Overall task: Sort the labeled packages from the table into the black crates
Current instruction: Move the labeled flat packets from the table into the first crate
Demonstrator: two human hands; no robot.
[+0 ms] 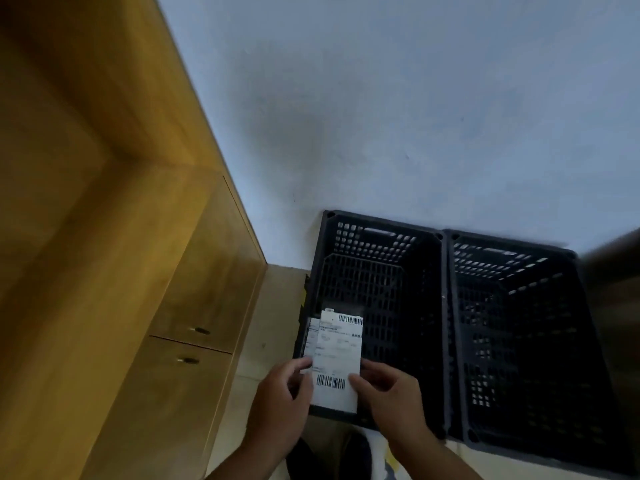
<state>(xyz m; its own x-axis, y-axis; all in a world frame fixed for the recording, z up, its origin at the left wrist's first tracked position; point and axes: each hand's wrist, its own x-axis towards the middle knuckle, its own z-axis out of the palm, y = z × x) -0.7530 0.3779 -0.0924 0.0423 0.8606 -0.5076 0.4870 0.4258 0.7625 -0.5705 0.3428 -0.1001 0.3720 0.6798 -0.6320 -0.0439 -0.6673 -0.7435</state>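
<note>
Noted: labeled package [336, 358] was held over the near corner of the first crate [381, 237], beside the cabinet [194, 306]. Left hand [280, 393] and right hand [391, 393] each pinched its lower edge. Risks: a misread label would put it here rather than in the second crate [512, 244]; an off-centre release could catch the rim.

Pale grey-blue wall [415, 98], plain, filling 12 to 3 o'clock. Tall honey-toned wooden cabinet [86, 202] at 9 o'clock; two doors [207, 282] at 7 o'clock with small brass handles [200, 330]. Beige floor [280, 323] at 6 o'clock. Dim, even light.
</note>
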